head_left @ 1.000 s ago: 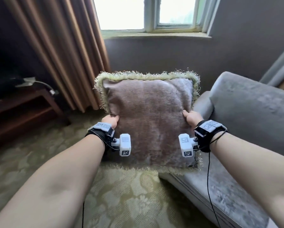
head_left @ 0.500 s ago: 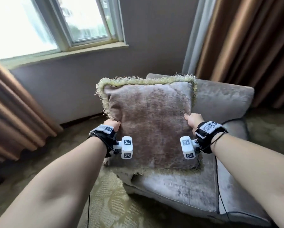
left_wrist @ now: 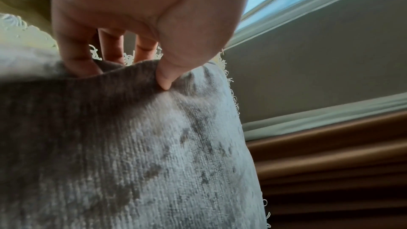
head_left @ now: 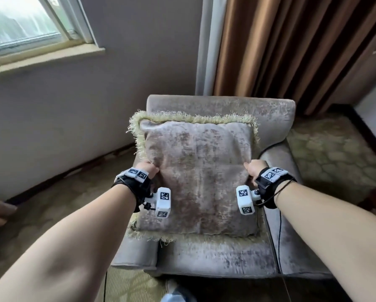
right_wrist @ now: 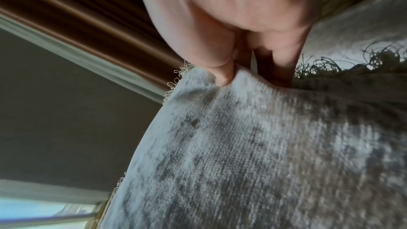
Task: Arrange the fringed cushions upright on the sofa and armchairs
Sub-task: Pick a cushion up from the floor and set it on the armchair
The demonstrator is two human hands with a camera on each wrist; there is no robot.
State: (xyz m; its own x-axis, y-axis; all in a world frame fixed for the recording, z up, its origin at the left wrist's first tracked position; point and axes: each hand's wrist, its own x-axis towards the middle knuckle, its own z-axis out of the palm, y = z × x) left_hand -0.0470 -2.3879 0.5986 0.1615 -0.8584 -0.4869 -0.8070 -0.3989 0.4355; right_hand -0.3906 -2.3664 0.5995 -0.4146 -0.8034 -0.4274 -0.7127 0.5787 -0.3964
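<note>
Up and left of the hands, a window (head_left: 19,25) with a pale sill sits in the grey wall (head_left: 58,110). The left hand (head_left: 149,168) grips the cushion (head_left: 200,177) at its left edge, thumb on the front face and fingers (left_wrist: 74,58) curled behind the fabric, as the left wrist view shows. The cushion stands upright between the two hands, its pale green fringe (head_left: 195,117) running along the top and its lower edge at the front of the armchair's (head_left: 222,256) seat. Just behind it rises the chair's backrest; whether the two touch I cannot tell. The right hand (head_left: 254,167) grasps the cushion's right edge in the same way, thumb in front and fingers (right_wrist: 279,69) tucked behind. Beyond and right of this hand hang brown curtains (head_left: 291,46), and patterned carpet (head_left: 331,149) lies beside the chair's arm.
</note>
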